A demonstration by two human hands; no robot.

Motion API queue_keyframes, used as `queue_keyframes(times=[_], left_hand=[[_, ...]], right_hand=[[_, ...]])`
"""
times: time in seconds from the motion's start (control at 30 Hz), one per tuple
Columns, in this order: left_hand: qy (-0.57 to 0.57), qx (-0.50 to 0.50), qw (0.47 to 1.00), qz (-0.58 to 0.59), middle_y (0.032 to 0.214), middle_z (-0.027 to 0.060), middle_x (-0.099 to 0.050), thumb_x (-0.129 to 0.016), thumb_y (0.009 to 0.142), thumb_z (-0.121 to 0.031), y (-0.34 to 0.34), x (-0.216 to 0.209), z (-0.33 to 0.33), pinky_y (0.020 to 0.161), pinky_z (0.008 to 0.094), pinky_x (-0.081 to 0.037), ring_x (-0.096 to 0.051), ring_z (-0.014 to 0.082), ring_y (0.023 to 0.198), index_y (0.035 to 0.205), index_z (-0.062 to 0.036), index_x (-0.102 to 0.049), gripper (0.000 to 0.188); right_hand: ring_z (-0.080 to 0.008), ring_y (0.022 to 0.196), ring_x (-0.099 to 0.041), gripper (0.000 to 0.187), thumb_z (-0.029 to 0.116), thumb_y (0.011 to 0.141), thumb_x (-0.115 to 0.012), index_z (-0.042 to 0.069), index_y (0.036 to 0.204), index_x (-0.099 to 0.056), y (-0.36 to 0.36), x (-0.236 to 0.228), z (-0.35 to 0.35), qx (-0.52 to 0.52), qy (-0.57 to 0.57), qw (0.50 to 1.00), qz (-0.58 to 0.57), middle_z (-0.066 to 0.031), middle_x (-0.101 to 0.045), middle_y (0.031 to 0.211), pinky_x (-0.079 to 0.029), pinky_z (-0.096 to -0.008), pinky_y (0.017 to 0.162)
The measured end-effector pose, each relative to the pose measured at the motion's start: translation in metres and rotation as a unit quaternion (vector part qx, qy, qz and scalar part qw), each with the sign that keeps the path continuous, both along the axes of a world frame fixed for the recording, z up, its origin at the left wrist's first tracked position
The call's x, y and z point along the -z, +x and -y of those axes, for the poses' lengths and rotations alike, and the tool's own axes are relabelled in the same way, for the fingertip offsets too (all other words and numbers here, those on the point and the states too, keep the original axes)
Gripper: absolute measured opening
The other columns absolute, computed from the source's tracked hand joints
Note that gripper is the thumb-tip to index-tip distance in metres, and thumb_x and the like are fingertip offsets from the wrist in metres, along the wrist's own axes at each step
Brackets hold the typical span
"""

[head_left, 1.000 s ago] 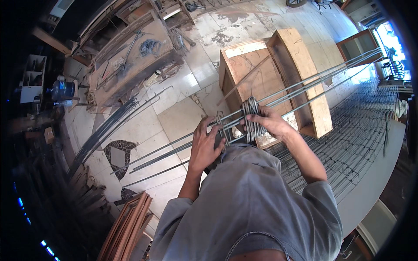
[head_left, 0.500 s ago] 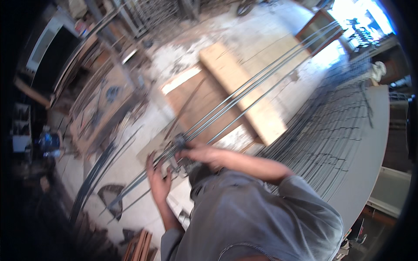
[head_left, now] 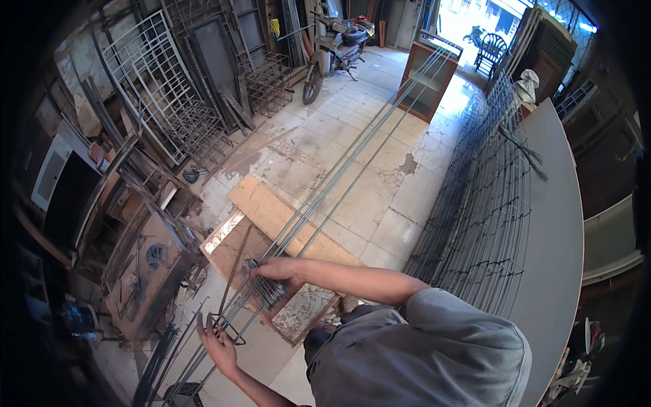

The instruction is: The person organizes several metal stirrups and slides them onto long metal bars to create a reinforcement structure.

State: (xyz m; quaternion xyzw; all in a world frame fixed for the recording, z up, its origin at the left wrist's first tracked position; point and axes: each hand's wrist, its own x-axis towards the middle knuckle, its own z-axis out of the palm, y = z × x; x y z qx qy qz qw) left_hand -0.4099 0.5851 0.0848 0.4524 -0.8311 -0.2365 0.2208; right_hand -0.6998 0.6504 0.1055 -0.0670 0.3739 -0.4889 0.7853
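Several long thin steel rods run diagonally from the lower left up to the far right, their far ends resting on a small wooden cabinet. My right hand grips a packed bundle of bent wire stirrups set around the rods. Closer to me, on the left, my left hand is beside the rods with its fingers apart. By its fingertips is a single squarish wire stirrup around the rods, apart from the bundle; whether the fingers touch it I cannot tell.
Beneath the rods lie a wooden plank and a low wooden box. Finished rod cages are stacked along my right beside a grey tabletop. A worktable with coiled wire stands left; a motorbike stands farther back.
The view has swung up to show more floor and the far end of the room. My hands, close together before, are farther apart, with a stirrup visible between the left hand and the bundle.
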Motion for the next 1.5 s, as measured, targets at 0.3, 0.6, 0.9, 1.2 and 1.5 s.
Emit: queue_keyframes(times=[0.3, 0.6, 0.9, 1.2, 1.5], left_hand=[[0.054, 0.206, 0.974, 0.079, 0.133, 0.0304, -0.051, -0.084, 0.065, -0.045, -0.103, 0.011, 0.030, 0.102, 0.0454, -0.044, -0.052, 0.0440, 0.121, 0.134, 0.0061, -0.046, 0.094], [0.014, 0.400, 0.888, 0.228, 0.087, 0.0180, -0.068, -0.071, 0.073, -0.067, -0.142, 0.006, 0.090, 0.075, 0.0459, -0.054, -0.066, 0.0348, 0.088, 0.092, 0.0010, -0.067, 0.071], [0.608, -0.179, 0.375, -0.676, 0.119, 0.0165, -0.057, -0.044, 0.091, -0.071, -0.082, 0.094, -0.105, 0.104, 0.0402, -0.043, -0.052, 0.0278, 0.119, 0.126, 0.0023, -0.049, 0.081], [0.409, -0.109, 0.358, -0.833, 0.147, 0.0163, -0.039, -0.043, 0.084, -0.080, -0.156, 0.100, -0.052, 0.119, 0.0452, -0.021, -0.034, 0.0299, 0.139, 0.146, 0.0017, -0.029, 0.104], [0.166, -0.307, 0.864, -0.364, 0.101, 0.0116, -0.063, -0.075, 0.086, -0.029, -0.097, 0.051, -0.102, 0.081, 0.0297, -0.048, -0.058, 0.0183, 0.101, 0.110, -0.0003, -0.059, 0.041]], right_hand=[[-0.0216, 0.086, -0.070, 0.028, 0.023, 0.096, -0.058, -0.002, 0.107, -0.065, -0.073, 0.030, 0.021, 0.027, -0.074, 0.975, -0.210, -0.0116, -0.072, 0.100, -0.058, -0.0328, 0.078], [-0.0272, 0.092, -0.070, 0.036, 0.027, 0.101, -0.049, -0.002, 0.122, -0.052, -0.050, 0.005, -0.004, 0.124, -0.027, 0.970, -0.208, -0.0177, -0.068, 0.105, -0.057, -0.0410, 0.086], [-0.0317, 0.104, -0.065, 0.045, 0.032, 0.101, -0.048, -0.005, 0.127, -0.051, -0.058, 0.013, -0.009, 0.081, -0.100, 0.983, -0.133, -0.0224, -0.065, 0.113, -0.054, -0.0432, 0.095], [-0.0339, 0.110, -0.063, 0.049, 0.037, 0.101, -0.047, -0.004, 0.128, -0.050, -0.066, 0.012, 0.003, 0.047, -0.102, 0.988, -0.108, -0.0245, -0.064, 0.117, -0.049, -0.0470, 0.101], [-0.0302, 0.105, -0.065, 0.041, 0.032, 0.102, -0.043, -0.002, 0.121, -0.053, -0.058, -0.004, 0.003, 0.031, -0.123, 0.990, -0.060, -0.0202, -0.066, 0.112, -0.052, -0.0439, 0.096]])
